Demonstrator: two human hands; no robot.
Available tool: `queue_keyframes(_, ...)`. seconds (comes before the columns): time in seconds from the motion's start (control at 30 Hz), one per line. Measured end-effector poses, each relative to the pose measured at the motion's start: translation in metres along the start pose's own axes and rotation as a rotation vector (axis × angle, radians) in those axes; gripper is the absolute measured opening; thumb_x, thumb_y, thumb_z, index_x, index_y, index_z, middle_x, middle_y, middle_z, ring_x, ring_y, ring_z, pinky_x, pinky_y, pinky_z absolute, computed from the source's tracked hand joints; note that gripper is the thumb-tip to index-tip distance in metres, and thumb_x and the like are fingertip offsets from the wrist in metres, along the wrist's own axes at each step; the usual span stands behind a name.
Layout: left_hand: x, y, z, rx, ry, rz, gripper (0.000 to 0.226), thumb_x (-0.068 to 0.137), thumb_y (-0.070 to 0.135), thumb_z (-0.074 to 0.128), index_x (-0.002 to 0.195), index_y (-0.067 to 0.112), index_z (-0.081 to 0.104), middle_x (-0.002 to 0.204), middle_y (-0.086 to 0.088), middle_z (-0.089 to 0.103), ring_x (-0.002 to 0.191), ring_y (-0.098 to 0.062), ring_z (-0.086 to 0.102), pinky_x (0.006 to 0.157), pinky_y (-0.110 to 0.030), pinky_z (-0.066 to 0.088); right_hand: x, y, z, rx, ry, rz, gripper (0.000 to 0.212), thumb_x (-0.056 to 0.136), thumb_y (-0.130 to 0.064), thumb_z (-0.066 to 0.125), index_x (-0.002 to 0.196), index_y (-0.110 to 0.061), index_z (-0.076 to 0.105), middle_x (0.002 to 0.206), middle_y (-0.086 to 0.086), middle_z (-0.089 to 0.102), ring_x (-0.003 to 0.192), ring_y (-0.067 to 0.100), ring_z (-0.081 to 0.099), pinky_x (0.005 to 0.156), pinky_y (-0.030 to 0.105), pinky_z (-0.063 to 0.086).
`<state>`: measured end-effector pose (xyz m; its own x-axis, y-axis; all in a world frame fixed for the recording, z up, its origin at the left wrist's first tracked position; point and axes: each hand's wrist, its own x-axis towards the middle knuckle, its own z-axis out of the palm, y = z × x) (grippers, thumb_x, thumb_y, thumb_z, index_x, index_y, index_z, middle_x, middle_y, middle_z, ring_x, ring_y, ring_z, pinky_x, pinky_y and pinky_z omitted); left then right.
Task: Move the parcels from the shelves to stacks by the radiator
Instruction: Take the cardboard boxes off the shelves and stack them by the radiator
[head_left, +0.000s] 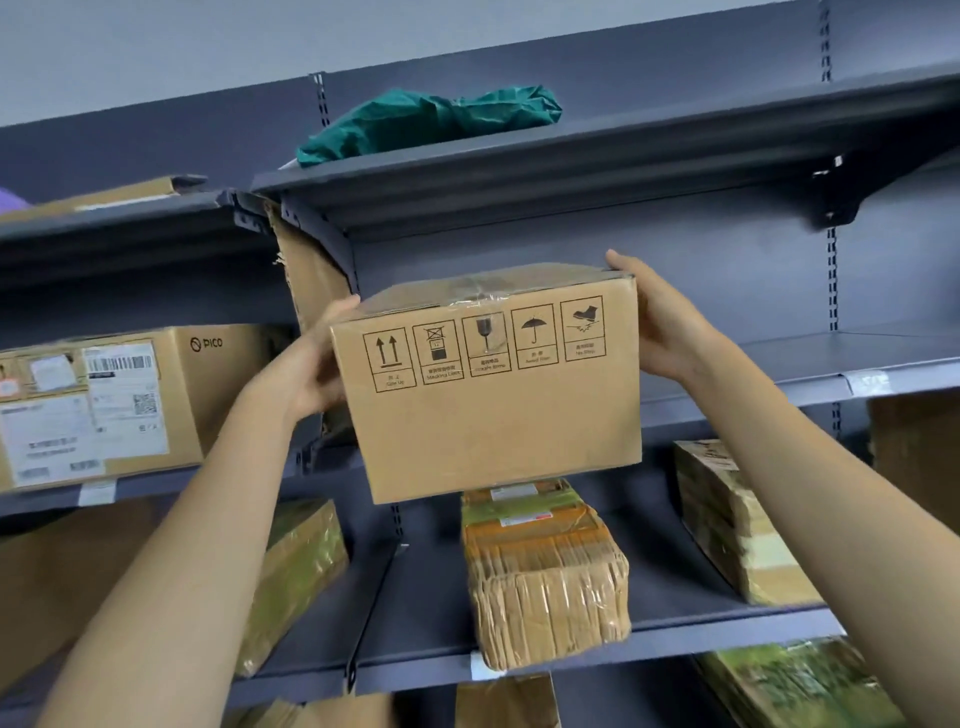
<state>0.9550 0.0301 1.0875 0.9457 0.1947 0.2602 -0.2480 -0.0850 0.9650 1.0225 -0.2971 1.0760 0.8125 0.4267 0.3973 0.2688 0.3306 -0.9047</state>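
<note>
- We hold the cardboard box (488, 384) in the air in front of the grey shelves (571, 171), at the height of the middle shelf and clear of it, with its printed face toward us.
- The near face carries a row of five handling symbols; clear tape runs over the top seam.
- Our left hand (306, 369) presses the box's left side, thumb up at the top left corner; the other fingers lie behind the box, so we cannot tell how far they curl.
- Our right hand (660, 322) lies flat against the right side, fingers straight and reaching up to the far top right corner.
- Directly below the box, a taped brown parcel (545, 577) lies on the lower shelf, its near end at the shelf edge.
- To the right on that same shelf lies a second wrapped parcel (737, 525), well apart from the first.
- To the left, behind our left forearm, a parcel with greenish tape (301, 571) rests in the neighbouring bay.
- On the left middle shelf stands a large carton (130, 405) marked PICO, with white labels on its face.
- A torn cardboard sheet (311, 280) leans upright between the two bays, just behind our left hand.
- On the top shelf lies a green bag (431, 124).
</note>
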Motion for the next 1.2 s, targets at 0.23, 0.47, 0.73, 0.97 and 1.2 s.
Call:
queue_keyframes(0.23, -0.016, -0.036, -0.008, 0.137, -0.047, -0.066, 0.008, 0.083, 0.030, 0.054, 0.086, 0.023, 0.058, 0.055, 0.010, 0.069, 0.058, -0.007, 0.066, 0.057, -0.023, 0.045, -0.021, 0.033, -0.007, -0.027, -0.159, 0.126, 0.029, 0.090, -0.040, 0.049, 0.100, -0.021, 0.070, 0.094, -0.001, 0.075, 0.082, 0.012, 0.072, 0.065, 0.023, 0.057)
queue_keyframes(0.47, -0.056, -0.046, 0.052, 0.102, -0.302, 0.017, 0.082, 0.030, 0.033, 0.088, 0.105, 0.027, 0.057, 0.082, 0.008, 0.075, 0.069, -0.002, 0.070, 0.051, -0.014, 0.052, -0.072, 0.040, -0.041, -0.200, -0.015, 0.043, 0.057, 0.079, -0.048, 0.063, 0.131, -0.029, 0.048, 0.109, -0.011, 0.071, 0.097, 0.008, 0.069, 0.069, 0.022, 0.056)
queue_keyframes(0.73, -0.076, -0.040, 0.291, 0.066, -0.603, -0.006, 0.052, 0.052, 0.024, 0.080, 0.101, 0.023, 0.063, 0.097, 0.005, 0.073, 0.084, -0.006, 0.070, 0.063, -0.016, 0.054, -0.256, -0.021, -0.195, -0.325, 0.460, 0.006, 0.053, 0.082, -0.048, 0.063, 0.130, -0.028, 0.050, 0.105, -0.009, 0.073, 0.094, 0.010, 0.070, 0.074, 0.025, 0.057)
queue_keyframes(0.97, -0.183, -0.086, 0.610, -0.093, -1.125, -0.131, 0.038, 0.072, 0.013, 0.069, 0.108, 0.020, 0.060, 0.087, 0.007, 0.075, 0.076, -0.006, 0.071, 0.059, -0.017, 0.056, -0.535, -0.107, -0.323, -0.601, 0.939, 0.130, 0.050, 0.092, -0.043, 0.051, 0.137, -0.022, 0.043, 0.120, -0.008, 0.065, 0.105, 0.004, 0.064, 0.088, 0.019, 0.050)
queue_keyframes(1.2, -0.378, -0.150, 0.868, -0.092, -1.523, -0.390, 0.013, 0.091, 0.017, 0.056, 0.101, 0.014, 0.064, 0.077, 0.003, 0.075, 0.073, -0.011, 0.071, 0.072, -0.025, 0.058, -0.781, -0.149, -0.360, -0.627, 1.368, 0.247, 0.072, 0.077, -0.049, 0.066, 0.137, -0.019, 0.036, 0.114, -0.005, 0.067, 0.100, 0.002, 0.066, 0.084, 0.014, 0.051)
